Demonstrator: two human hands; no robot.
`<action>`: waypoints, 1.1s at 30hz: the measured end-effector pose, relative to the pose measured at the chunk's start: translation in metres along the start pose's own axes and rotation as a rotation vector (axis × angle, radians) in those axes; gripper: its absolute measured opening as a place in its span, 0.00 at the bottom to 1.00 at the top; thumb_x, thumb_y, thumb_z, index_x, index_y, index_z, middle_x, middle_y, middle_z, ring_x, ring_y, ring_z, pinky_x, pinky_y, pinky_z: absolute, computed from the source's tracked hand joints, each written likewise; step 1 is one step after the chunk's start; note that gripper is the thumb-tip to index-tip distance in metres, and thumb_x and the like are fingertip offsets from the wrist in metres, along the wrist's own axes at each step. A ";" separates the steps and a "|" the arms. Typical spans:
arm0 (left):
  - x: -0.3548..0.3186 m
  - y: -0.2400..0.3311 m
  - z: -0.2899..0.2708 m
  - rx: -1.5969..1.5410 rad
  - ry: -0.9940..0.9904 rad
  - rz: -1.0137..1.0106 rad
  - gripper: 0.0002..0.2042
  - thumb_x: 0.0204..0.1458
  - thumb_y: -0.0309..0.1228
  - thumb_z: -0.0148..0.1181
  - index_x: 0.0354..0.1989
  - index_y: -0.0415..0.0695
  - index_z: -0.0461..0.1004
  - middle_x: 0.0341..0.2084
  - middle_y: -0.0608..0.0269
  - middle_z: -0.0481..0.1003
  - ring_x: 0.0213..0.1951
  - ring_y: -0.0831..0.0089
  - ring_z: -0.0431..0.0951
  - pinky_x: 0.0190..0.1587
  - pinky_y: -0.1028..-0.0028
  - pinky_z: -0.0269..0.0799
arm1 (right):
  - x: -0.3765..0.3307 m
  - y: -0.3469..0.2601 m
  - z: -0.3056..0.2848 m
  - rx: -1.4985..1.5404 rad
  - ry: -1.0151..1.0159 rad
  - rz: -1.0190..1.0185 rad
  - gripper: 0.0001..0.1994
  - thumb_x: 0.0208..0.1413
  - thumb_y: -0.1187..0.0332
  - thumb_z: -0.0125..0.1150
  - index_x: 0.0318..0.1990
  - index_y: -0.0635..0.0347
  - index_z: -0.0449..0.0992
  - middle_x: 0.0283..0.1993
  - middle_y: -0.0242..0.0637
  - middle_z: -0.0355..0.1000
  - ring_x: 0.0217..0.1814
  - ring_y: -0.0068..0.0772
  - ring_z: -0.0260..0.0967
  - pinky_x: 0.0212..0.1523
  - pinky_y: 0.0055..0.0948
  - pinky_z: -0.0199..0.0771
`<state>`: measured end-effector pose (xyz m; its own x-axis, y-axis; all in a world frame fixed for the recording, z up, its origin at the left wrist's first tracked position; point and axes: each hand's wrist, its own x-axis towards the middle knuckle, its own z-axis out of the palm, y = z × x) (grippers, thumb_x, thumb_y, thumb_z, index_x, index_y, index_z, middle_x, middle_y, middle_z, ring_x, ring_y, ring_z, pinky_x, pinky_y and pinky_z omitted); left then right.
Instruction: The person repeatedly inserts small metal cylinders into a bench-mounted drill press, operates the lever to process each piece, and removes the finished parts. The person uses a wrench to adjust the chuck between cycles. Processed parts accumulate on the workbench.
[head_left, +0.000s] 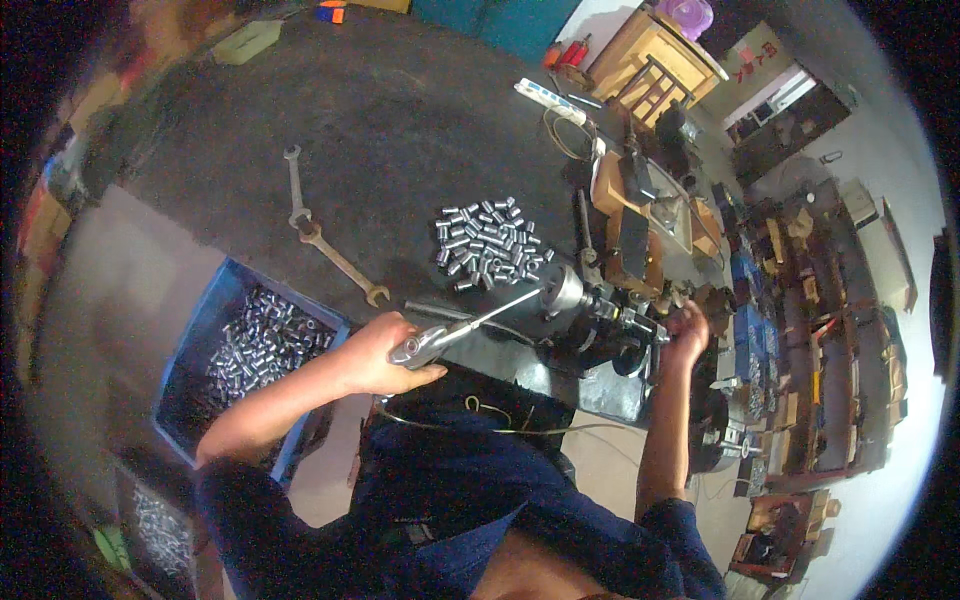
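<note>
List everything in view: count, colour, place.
Tabletop: one, dark, centre
Metal sleeves: dozens, silver, piled mid-tabletop
Open-ended wrenches: two, greyish and brownish, left of the pile
Chuck machine: one, silver and black, right of centre
Blue bin: one, lower left
Binned parts: too many to count, silver, inside it
More small parts: uncountable, silver, lower-left corner
Power strip: one, white, upper right
Wooden cabinet: one, yellowish, top right
Shelving: brown, crowded, right; contents too small to itemise
Hose: one, pale, across the lap
Handheld tool: one, silver, thin-nosed, in left hand
Hands: two, bare; left hand lower centre, right hand at the machine's right end
</note>
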<state>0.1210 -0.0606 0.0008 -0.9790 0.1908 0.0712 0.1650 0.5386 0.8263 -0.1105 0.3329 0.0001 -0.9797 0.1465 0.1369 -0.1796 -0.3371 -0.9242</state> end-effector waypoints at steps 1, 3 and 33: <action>0.000 0.000 0.001 -0.010 -0.015 -0.027 0.13 0.37 0.35 0.61 0.17 0.39 0.66 0.11 0.53 0.68 0.17 0.58 0.70 0.22 0.66 0.63 | -0.019 -0.015 0.006 0.035 0.016 -0.034 0.07 0.49 0.68 0.47 0.29 0.62 0.68 0.19 0.24 0.58 0.18 0.17 0.51 0.19 0.17 0.50; 0.000 -0.001 0.001 -0.039 -0.017 -0.066 0.13 0.38 0.35 0.61 0.17 0.39 0.66 0.10 0.55 0.67 0.15 0.60 0.69 0.21 0.67 0.63 | -0.053 -0.031 0.000 0.079 0.035 -0.025 0.08 0.50 0.67 0.47 0.30 0.62 0.68 0.17 0.24 0.55 0.16 0.16 0.48 0.18 0.17 0.48; 0.084 -0.045 0.012 0.560 0.303 0.028 0.11 0.43 0.33 0.54 0.33 0.40 0.71 0.26 0.52 0.72 0.29 0.55 0.73 0.31 0.61 0.68 | -0.175 0.070 0.042 -0.813 -1.133 0.368 0.21 0.36 0.76 0.53 0.44 0.67 0.68 0.33 0.38 0.71 0.34 0.26 0.67 0.36 0.25 0.66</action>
<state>0.0324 -0.0587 -0.0369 -0.9502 0.0141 0.3113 0.1477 0.9000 0.4101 0.0443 0.2444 -0.0734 -0.5704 -0.7639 -0.3018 -0.1842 0.4770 -0.8594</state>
